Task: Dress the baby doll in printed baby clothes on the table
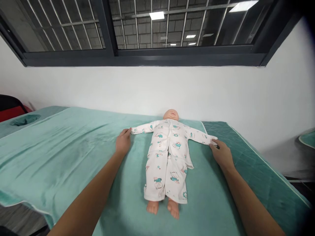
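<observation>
A baby doll lies on its back, its head near the wall and its bare feet toward me. It wears a white long-sleeved top and white trousers, both with small teal and red animal prints. The doll's arms are spread out sideways. My left hand pinches the end of the sleeve on the left side. On the right side, my right hand has the other sleeve's cuff between thumb and fingers. The doll's own hands are not visible at the cuffs.
A light green blanket with soft wrinkles lies under the doll. Darker quilted green fabric shows at the right. Behind stand a white wall and a dark-framed window. A red and black item is at the far left.
</observation>
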